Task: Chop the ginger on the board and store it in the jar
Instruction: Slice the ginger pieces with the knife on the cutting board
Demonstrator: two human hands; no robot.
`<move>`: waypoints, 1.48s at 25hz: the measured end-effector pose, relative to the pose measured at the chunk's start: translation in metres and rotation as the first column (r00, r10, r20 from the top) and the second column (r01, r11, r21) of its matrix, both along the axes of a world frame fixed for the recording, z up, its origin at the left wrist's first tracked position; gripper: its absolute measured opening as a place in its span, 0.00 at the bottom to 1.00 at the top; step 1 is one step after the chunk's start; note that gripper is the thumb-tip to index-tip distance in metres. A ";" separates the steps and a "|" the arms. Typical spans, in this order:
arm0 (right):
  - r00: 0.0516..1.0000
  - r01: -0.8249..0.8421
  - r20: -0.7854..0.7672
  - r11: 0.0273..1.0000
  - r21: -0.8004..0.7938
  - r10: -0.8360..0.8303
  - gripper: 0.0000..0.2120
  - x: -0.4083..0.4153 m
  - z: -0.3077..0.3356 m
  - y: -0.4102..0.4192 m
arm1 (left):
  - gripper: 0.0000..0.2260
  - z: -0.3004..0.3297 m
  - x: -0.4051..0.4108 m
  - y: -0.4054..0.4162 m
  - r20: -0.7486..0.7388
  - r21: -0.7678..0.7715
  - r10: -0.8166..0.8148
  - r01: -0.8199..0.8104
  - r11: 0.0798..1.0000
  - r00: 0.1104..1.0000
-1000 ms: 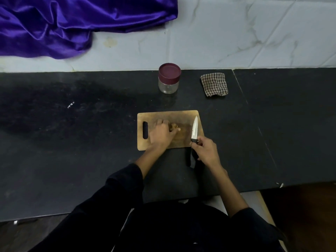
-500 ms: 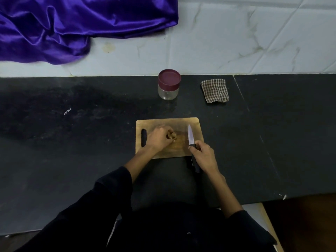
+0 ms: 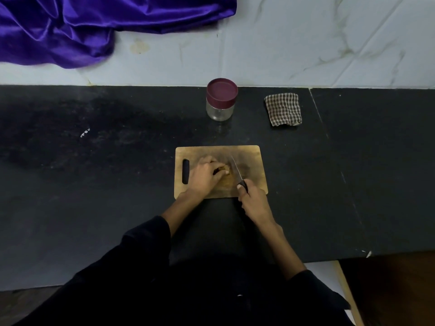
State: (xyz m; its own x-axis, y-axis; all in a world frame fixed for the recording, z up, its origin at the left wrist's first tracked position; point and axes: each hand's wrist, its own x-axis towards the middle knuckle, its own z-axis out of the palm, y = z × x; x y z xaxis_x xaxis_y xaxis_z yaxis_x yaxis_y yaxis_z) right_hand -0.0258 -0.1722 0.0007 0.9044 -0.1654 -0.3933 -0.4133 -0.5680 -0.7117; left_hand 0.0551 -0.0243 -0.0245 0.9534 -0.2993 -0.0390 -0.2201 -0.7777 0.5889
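The left hand [image 3: 204, 176] curls its fingers on 1 ginger [image 3: 224, 171] piece mid-board [image 3: 250, 156]; the right hand [image 3: 254, 203] grips 1 knife [image 3: 236, 169], now edge-down beside it, earlier flat. 1 lidded jar [image 3: 220, 100] at 12 o'clock, 1 checked cloth [image 3: 283, 109] at 1 o'clock.

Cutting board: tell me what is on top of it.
On the cutting board, the left hand holds the ginger, mostly covered by fingers. The knife, gripped by the right hand, meets it. Cut pieces cannot be seen.
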 end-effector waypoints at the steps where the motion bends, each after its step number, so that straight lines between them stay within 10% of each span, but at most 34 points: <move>1: 1.000 -0.012 0.002 1.000 0.001 0.012 0.09 0.000 0.000 0.001 | 0.12 -0.001 -0.001 0.000 0.009 -0.001 0.005 -0.005 1.000 1.000; 37: 0.978 -0.160 -0.194 0.890 -0.427 0.082 0.12 0.002 0.002 0.033 | 0.11 -0.007 0.000 -0.007 -0.003 -0.067 0.096 -0.096 0.993 0.995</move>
State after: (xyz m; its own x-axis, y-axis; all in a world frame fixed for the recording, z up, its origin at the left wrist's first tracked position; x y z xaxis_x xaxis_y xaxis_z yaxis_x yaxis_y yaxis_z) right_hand -0.0241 -0.1390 0.0024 0.8564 -0.2494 -0.4520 -0.4113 -0.8588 -0.3054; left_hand 0.0554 -0.0315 -0.0318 0.9778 -0.2086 -0.0216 -0.1467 -0.7540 0.6403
